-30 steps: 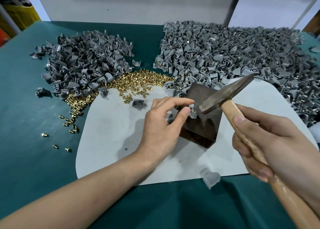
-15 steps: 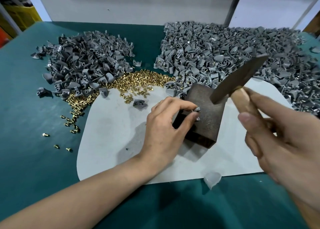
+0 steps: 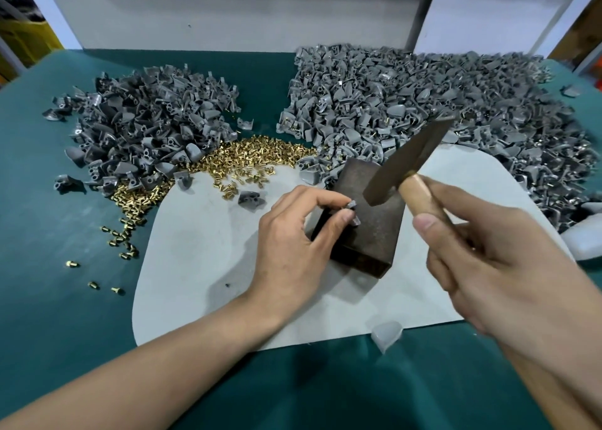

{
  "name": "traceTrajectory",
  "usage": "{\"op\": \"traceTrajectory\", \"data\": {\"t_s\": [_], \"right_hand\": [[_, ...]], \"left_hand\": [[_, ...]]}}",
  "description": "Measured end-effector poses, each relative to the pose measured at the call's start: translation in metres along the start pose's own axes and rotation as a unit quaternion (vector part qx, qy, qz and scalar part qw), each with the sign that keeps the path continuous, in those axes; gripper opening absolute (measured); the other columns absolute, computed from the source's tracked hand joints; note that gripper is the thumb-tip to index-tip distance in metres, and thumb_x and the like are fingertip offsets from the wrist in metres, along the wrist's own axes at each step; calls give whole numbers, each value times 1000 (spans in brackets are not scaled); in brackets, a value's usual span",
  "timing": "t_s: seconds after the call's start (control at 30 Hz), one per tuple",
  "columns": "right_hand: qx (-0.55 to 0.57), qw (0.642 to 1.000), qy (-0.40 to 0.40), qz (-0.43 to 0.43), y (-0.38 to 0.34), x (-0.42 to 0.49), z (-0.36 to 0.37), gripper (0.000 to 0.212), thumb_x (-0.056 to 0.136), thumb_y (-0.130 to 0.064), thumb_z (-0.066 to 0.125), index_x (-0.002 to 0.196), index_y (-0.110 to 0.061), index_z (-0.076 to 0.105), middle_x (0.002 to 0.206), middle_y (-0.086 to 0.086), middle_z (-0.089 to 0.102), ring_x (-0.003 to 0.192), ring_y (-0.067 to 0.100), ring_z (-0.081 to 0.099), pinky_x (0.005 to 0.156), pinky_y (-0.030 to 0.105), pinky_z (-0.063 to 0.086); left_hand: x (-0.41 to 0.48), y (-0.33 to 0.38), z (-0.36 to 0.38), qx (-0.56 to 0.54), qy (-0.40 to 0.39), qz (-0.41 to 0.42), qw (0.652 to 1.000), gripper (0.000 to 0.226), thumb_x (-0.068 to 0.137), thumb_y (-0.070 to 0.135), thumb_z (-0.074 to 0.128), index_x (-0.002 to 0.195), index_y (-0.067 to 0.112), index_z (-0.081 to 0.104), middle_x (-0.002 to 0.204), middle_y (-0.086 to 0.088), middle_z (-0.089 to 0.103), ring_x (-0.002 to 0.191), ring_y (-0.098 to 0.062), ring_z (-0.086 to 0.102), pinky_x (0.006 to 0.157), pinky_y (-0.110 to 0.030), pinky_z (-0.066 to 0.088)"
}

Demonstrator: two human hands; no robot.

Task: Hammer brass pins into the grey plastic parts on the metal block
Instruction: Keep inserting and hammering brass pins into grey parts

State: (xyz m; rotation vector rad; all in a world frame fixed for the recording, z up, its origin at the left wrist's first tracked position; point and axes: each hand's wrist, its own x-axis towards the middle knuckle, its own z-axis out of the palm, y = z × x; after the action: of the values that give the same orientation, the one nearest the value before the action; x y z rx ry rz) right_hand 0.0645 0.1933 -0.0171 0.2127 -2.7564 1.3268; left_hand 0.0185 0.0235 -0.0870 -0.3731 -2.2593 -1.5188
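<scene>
Green cloth (image 3: 49,299) is covering your bench. Your left hand (image 3: 290,244) is pinching a grey plastic part (image 3: 352,205) on the metal block (image 3: 374,234); your right hand (image 3: 495,266) is gripping the hammer (image 3: 410,159), tilted just above it. Brass pins (image 3: 257,159) are lying far left.

You are at a hand-assembly bench in a small workshop or factory, and the bulk stock says so. The bench (image 3: 49,299) is covered in teal cloth, with a worn pale mat (image 3: 202,266) laid on top. A heap of grey plastic parts (image 3: 143,130) lies at the back left, a larger heap (image 3: 407,97) at the back right, and loose brass pins (image 3: 257,159) are spilled between them. A dark metal block (image 3: 374,231) stands on the mat under a wooden-handled hammer (image 3: 407,156). Plain white panels (image 3: 244,9) wall off the back.
</scene>
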Motion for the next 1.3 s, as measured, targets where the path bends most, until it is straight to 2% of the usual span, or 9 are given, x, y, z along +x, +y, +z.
{"op": "traceTrajectory", "data": {"t_s": [0.13, 0.23, 0.37, 0.6, 0.73, 0.87, 0.97, 1.1, 1.3], "right_hand": [[-4, 999, -35, 12, 2, 1, 7, 27, 86, -44, 42, 109, -40, 56, 49, -9, 52, 38, 6, 46, 38, 11, 31], [-3, 1000, -3, 11, 1, -1, 5, 26, 89, -51, 40, 112, -48, 51, 51, -4, 50, 37, 10, 44, 37, 14, 30], [-42, 998, -35, -12, 4, 0, 14, 12, 94, -32, 48, 90, -42, 52, 49, -22, 53, 46, 0, 51, 43, 8, 33], [-32, 998, 56, 0, 8, 7, -1, 34, 86, -51, 42, 119, -50, 47, 49, -18, 54, 37, 8, 47, 37, 9, 26], [-33, 997, 66, 23, 29, 20, -17, 22, 89, -47, 48, 111, -48, 52, 47, -7, 51, 33, 10, 38, 40, 21, 33], [-143, 980, 130, 37, 45, 18, -15, 36, 89, -34, 49, 125, -36, 53, 55, -16, 58, 49, 6, 53, 50, 19, 40], [-238, 959, 136, 76, 55, 18, -13, 50, 90, -26, 50, 139, -34, 42, 72, 13, 64, 62, 33, 51, 59, 34, 40], [-343, 927, 93, 123, 67, 24, -14, 60, 89, -23, 51, 145, -31, 31, 82, 19, 60, 80, 43, 59, 67, 44, 45], [-412, 900, 85, 112, 53, 25, -14, 41, 88, -30, 59, 127, -19, 57, 102, 14, 52, 99, 39, 51, 74, 43, 46]], "left_hand": [[0, 0, 0, -8, -3, -13, 1000, 8, 86, 21, 70, 93, 18, 71, 91, 10, 69, 92, -7, 62, 83, -29, 49], [0, 1, 0, -5, -1, -14, 1000, 7, 85, 21, 70, 92, 19, 71, 91, 11, 69, 93, -8, 62, 84, -32, 48], [0, 0, -1, -8, 2, -9, 1000, 10, 84, 26, 69, 91, 19, 71, 91, 10, 69, 92, -8, 62, 83, -28, 47], [0, 2, -1, 0, 6, -12, 1000, 8, 84, 18, 72, 90, 22, 68, 90, 11, 68, 90, -2, 61, 81, -16, 44], [-2, 1, -1, -23, -21, -19, 999, 9, 86, 14, 70, 95, 16, 69, 93, 8, 69, 96, -10, 62, 85, -38, 51], [-1, 2, -1, -53, -50, -31, 997, 8, 84, 14, 70, 92, 13, 70, 101, 9, 66, 104, -7, 57, 80, -49, 53], [-1, 2, 0, -38, -69, -23, 997, 6, 83, 18, 69, 87, 13, 70, 105, 13, 62, 108, -6, 53, 84, -46, 52], [-2, 2, -1, -48, -75, -28, 996, 4, 84, 17, 68, 84, 13, 67, 108, 13, 59, 110, -6, 52, 86, -40, 54], [4, 0, -2, -129, 30, -54, 990, 2, 83, 14, 54, 83, 16, 55, 99, 9, 62, 101, -8, 58, 88, -21, 45]]}}
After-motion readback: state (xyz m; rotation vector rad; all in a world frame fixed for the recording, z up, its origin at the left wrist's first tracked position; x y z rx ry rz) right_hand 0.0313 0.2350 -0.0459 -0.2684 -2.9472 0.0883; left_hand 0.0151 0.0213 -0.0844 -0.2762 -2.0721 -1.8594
